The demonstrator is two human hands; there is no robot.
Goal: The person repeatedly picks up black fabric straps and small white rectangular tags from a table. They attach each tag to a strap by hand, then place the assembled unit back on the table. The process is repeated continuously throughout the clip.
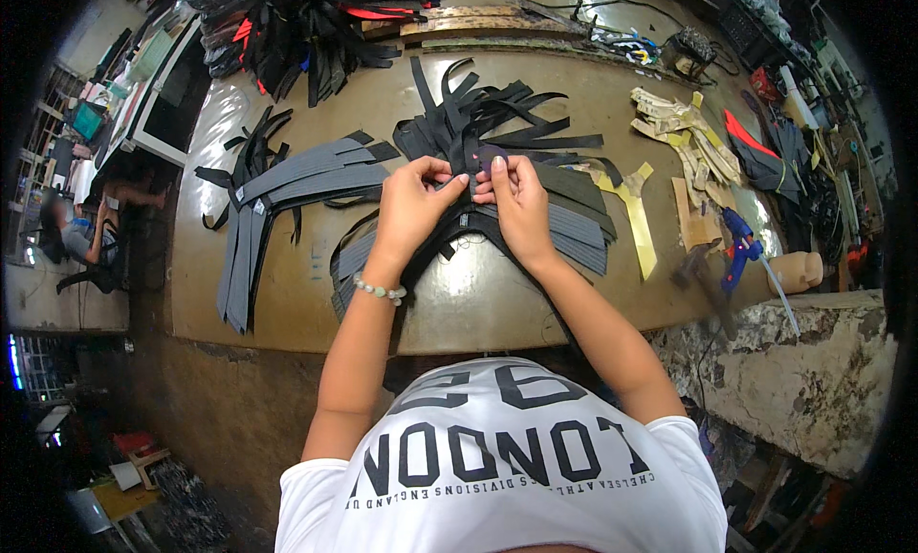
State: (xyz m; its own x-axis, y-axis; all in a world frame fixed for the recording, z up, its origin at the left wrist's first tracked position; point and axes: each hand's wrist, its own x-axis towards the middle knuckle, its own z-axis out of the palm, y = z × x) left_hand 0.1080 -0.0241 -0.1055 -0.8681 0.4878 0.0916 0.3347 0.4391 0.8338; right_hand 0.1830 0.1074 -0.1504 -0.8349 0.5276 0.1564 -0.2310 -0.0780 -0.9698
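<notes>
At the middle of the table, my left hand (418, 204) has thumb and fingertips closed on a narrow black strap. My right hand (521, 209) is closed beside it, thumb against fingers, at a small dark purplish rounded piece (491, 157) whose kind I cannot make out. Under and around both hands lie grey padded straps (579, 232) with stitched lines, fanned out to either side. Loose black webbing straps (478, 108) spread just beyond my fingertips. Left of my hands rests another bundle of grey padded straps (260, 218) with black webbing.
A large heap of black straps (311, 27) covers the far left. Yellow-cream cut pieces (684, 132) lie to the right, near a blue glue gun (741, 247) at the table's right edge. Wooden strips (497, 20) run along the back. Another person (86, 232) sits far left.
</notes>
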